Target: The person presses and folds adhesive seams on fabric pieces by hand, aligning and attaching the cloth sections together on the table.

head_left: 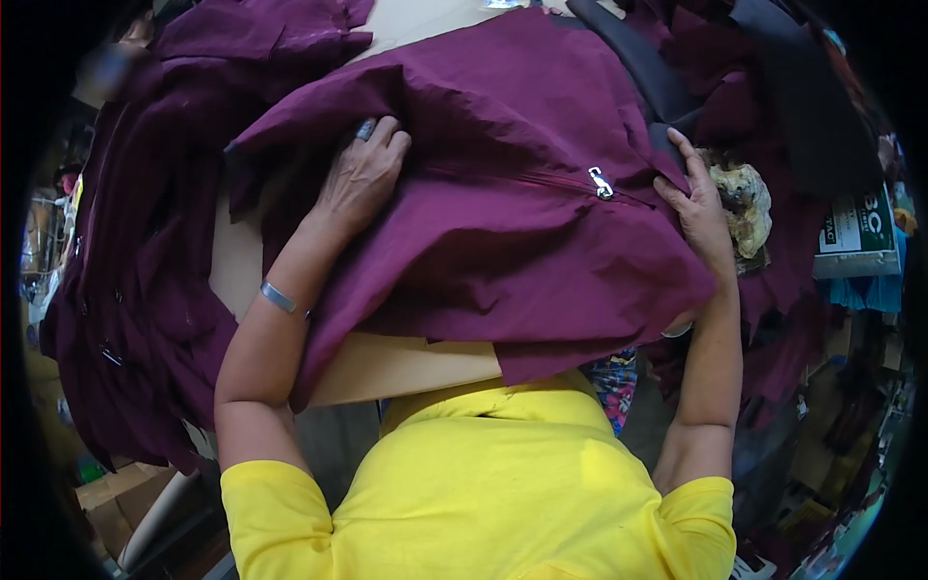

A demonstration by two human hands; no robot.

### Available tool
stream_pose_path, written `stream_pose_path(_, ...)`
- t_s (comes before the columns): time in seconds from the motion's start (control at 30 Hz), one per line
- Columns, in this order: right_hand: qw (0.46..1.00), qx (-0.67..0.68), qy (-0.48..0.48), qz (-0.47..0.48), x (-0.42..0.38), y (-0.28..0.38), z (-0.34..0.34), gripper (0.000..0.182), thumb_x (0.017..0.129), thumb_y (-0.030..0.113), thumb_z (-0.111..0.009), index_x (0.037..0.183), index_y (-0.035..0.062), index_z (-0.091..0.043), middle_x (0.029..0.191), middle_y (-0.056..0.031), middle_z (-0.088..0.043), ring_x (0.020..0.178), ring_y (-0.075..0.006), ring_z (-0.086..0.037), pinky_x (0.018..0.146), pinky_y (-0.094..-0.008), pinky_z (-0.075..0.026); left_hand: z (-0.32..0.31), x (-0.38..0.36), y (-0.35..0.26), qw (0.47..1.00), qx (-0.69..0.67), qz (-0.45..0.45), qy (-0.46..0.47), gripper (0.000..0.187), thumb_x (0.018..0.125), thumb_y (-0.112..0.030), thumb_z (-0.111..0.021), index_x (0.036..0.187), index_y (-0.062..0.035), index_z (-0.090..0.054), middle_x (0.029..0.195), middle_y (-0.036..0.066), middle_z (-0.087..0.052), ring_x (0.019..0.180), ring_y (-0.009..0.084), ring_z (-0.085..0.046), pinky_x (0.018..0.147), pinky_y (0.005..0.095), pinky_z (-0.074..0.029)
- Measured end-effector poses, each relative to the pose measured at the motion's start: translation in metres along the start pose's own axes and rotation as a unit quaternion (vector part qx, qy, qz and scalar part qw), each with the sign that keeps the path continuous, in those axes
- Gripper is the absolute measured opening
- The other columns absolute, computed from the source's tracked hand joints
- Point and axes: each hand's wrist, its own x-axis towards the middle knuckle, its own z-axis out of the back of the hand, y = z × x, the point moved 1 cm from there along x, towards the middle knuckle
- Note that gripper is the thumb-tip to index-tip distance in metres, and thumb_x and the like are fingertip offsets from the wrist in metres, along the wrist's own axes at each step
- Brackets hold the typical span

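A maroon fabric piece with a zipper (pixel 503 246) lies spread across the table in front of me. Its zipper pull (pixel 600 184) is silver and sits toward the right end of the closed seam. My left hand (pixel 365 176), with a ring and a bracelet, has its fingers curled into the cloth left of the zipper; the fingertips are partly hidden in folds. At the right edge, my right hand (pixel 698 198) pinches the cloth between thumb and fingers, close to a dark strip at that edge.
Maroon garment pieces (pixel 135 290) hang in a heap over the left side. Dark fabric strips (pixel 807 106) and more maroon cloth lie at the right. A pale, yellowish lump (pixel 742 208) sits beside my right wrist. The tan tabletop (pixel 411 367) shows at the near edge.
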Motion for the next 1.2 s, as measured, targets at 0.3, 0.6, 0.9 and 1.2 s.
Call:
stream_pose_path(0.3,0.994,0.010,-0.070,0.085,0.016,0.022,0.000,0.067,0.077,-0.004,-0.056,0.138,0.0106,-0.033,0.099,-0.0078,-0.055,0.092,-0.0138,-0.052,0.085,-0.0243,-0.040,0.081,0.006,0.005,0.948,-0.207,0.150,-0.191,0.005,0.092,-0.006,-0.047,0.097,-0.0039,-0.047,0.074,0.013,-0.058,0.065,0.0260,-0.060,0.061,0.0321,-0.046)
stream_pose_path(0.6,0.987,-0.110,0.015,0.114,0.039,0.015,-0.009,0.068,0.076,0.003,-0.060,0.137,0.0218,-0.036,0.075,-0.0100,-0.057,0.065,-0.0188,-0.053,0.070,-0.0273,-0.046,0.112,-0.032,-0.016,0.944,-0.255,0.060,0.202,0.023,0.078,-0.011,-0.066,0.094,-0.0021,-0.054,0.076,0.010,-0.055,0.070,0.0205,-0.058,0.065,0.0292,-0.045)
stream_pose_path(0.9,0.888,-0.391,0.084,0.226,0.022,0.037,-0.054,0.063,0.075,-0.001,-0.045,0.136,0.0166,-0.037,0.094,-0.0106,-0.065,0.084,-0.0334,-0.061,0.075,-0.0376,-0.049,0.046,-0.074,-0.024,0.993,-0.044,0.109,0.029,0.027,0.076,-0.002,-0.059,0.102,-0.0015,-0.051,0.093,0.015,-0.048,0.084,0.0324,-0.050,0.073,0.0400,-0.042)
stream_pose_path(1.2,0.996,0.056,-0.064,0.021,0.047,0.001,0.013,0.061,0.079,-0.001,-0.054,0.136,0.0037,-0.033,0.106,-0.0075,-0.058,0.090,-0.0103,-0.052,0.085,-0.0245,-0.042,0.071,-0.065,-0.011,0.993,-0.016,0.112,-0.039,0.015,0.079,-0.001,-0.056,0.095,-0.0028,-0.053,0.095,0.014,-0.052,0.087,0.0330,-0.052,0.073,0.0412,-0.043)
